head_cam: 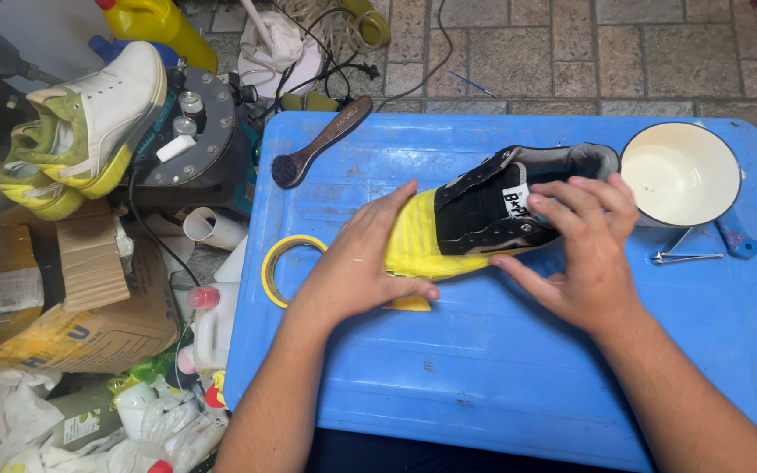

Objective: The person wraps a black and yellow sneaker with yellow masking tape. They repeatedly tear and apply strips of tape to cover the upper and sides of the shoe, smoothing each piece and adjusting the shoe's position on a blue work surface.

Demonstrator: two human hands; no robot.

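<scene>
A black sneaker (492,206) lies on its side near the middle of the blue bench (501,368), toe toward the left edge, heel toward the far right corner. Its toe and sole are wrapped in yellow masking tape (413,241).

Left hand (357,263): flat and open, fingers together, palm pressed down over the taped toe. It grips nothing; it presses.

Right hand (584,250): fingers spread and curved over the tongue and collar, thumb below along the sole edge, pinning the sneaker rather than closing around it.

The step in hand appears to be smoothing the tape onto the shoe. To do it well, judged from this layout:
- Keep the right hand firm on the collar so the shoe cannot roll.
- Work the left palm from the taped centre outward toward the sole edge to drive out wrinkles.
- Check that the tape edge follows the line where black upper begins.

A roll of yellow tape (280,267) lies just beside the left wrist near the left edge. A brush (321,140) lies at the far left corner. A white enamel pot (681,173) and metal clippers (683,254) sit near the far right corner.
</scene>
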